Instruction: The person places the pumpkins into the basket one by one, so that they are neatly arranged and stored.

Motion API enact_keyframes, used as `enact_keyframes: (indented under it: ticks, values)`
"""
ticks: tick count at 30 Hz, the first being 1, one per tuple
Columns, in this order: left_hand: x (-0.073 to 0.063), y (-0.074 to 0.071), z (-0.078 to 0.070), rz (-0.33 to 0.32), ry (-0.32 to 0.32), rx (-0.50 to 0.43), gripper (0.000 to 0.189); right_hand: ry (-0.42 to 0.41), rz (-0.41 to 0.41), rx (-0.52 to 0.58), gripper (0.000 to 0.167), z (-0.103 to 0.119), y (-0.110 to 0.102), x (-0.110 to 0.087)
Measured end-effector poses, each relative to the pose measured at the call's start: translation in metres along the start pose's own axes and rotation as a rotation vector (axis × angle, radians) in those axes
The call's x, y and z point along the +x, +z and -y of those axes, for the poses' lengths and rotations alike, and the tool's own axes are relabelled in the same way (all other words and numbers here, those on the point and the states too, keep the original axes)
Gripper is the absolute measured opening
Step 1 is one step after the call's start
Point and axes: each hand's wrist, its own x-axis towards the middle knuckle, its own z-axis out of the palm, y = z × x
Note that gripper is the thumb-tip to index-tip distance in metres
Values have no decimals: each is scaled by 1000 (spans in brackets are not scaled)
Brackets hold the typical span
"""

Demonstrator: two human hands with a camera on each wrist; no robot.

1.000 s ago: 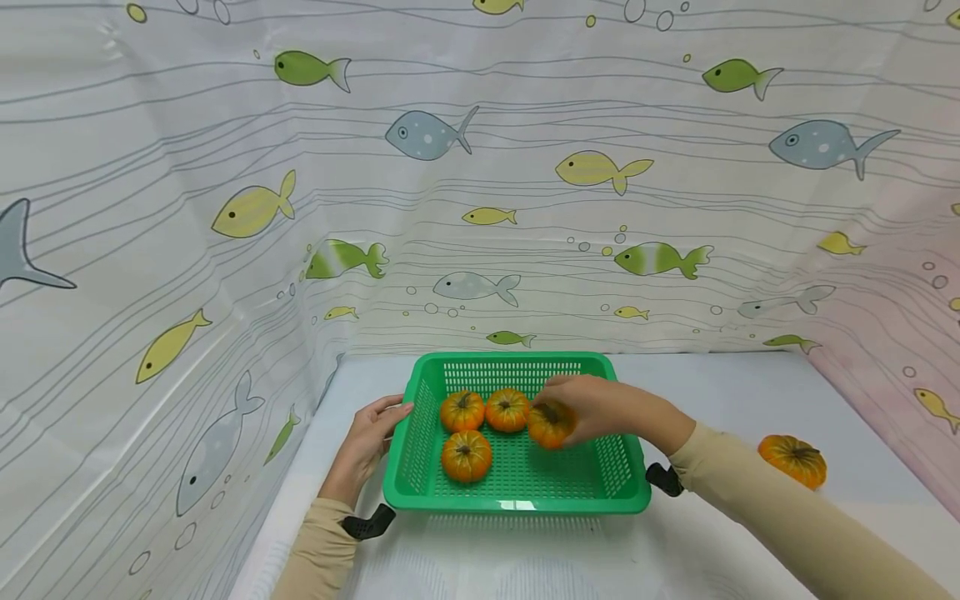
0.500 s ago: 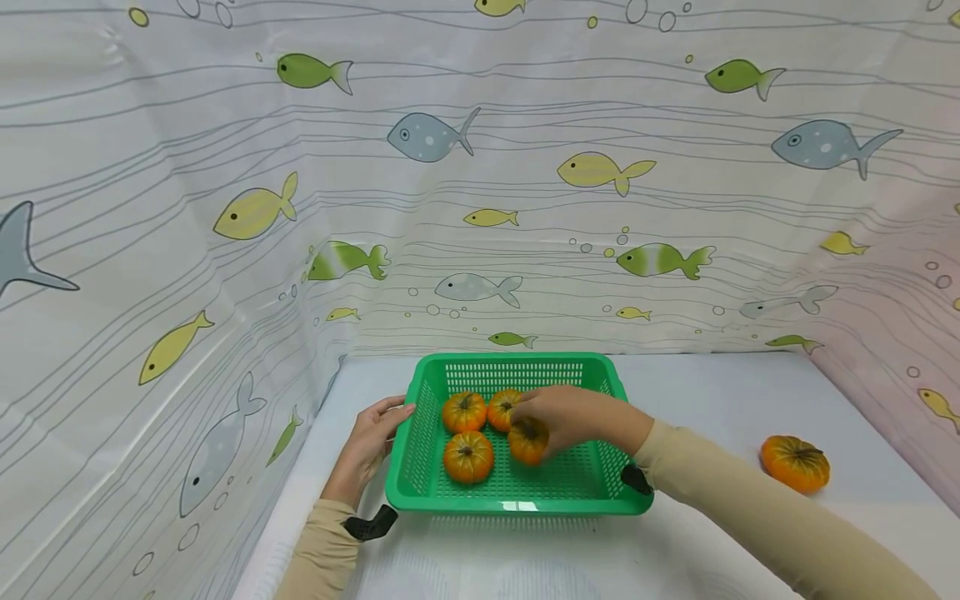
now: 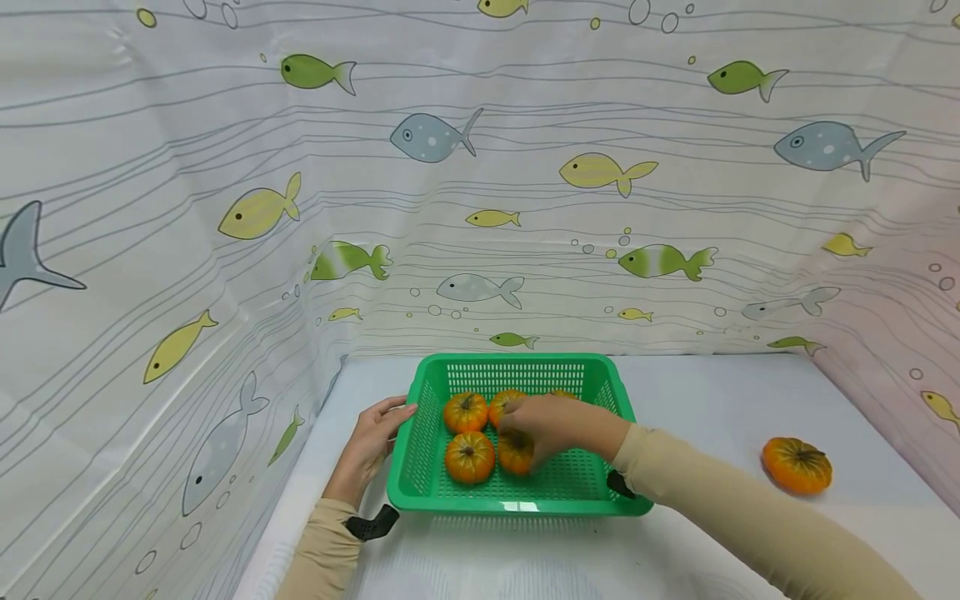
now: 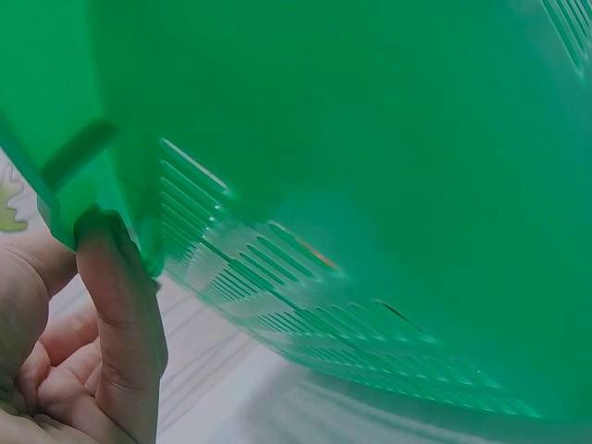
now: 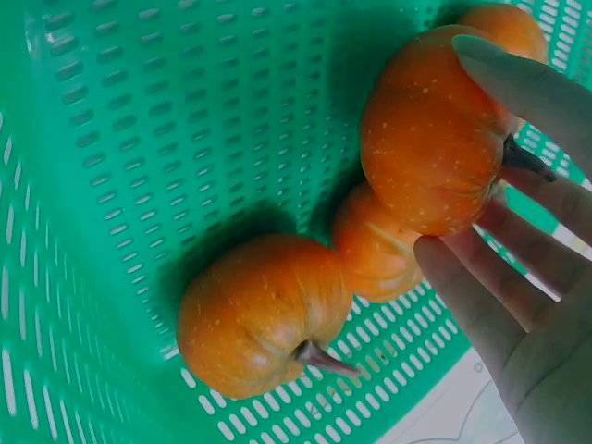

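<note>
My right hand [image 3: 558, 423] holds a small orange pumpkin [image 3: 515, 452] low inside the green plastic basket [image 3: 517, 506]. In the right wrist view, thumb and fingertips lie around this pumpkin [image 5: 435, 139], its dark stem toward the palm. Left of it in the head view sits another pumpkin [image 3: 469, 457], with a pumpkin [image 3: 465, 412] behind that. A further pumpkin [image 3: 507, 405] is partly covered by my right hand, and only the top of one more pumpkin [image 3: 564, 394] shows behind the hand. My left hand [image 3: 372, 435] grips the basket's left rim, fingers hooked at its edge [image 4: 120, 314].
A lone pumpkin [image 3: 797, 465] lies on the white table [image 3: 712, 400], right of the basket and beyond my right forearm. White sheets [image 3: 540, 250] printed with fish rise at the back and sides. A black wrist mount [image 3: 372, 523] sits near the basket's front left corner.
My right hand has moved left and slightly nearer with its pumpkin, settling beside the front left pumpkin. A pumpkin top now shows behind the hand. My left hand has stayed on the rim.
</note>
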Motion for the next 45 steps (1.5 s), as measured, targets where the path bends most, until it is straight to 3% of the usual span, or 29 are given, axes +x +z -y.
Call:
enact_keyframes:
  ticks: [16, 26, 31, 35, 39, 45]
  values:
    - [0, 1, -1, 7, 4, -8, 54, -13, 31, -98, 57, 11, 4, 7]
    - [0, 0, 1, 6, 5, -5, 53, 14, 37, -11, 62, 7, 4, 5]
    - [1, 0, 2, -3, -1, -9, 53, 19, 13, 56, 55, 2, 0, 1]
    - [2, 0, 2, -8, 2, -4, 53, 42, -10, 99, 57, -2, -8, -7]
    - [1, 1, 1, -6, 5, 0, 53, 91, -37, 131, 69, -7, -18, -16]
    - [1, 1, 0, -14, 0, -14, 51, 136, -90, 170, 65, -20, -32, -33]
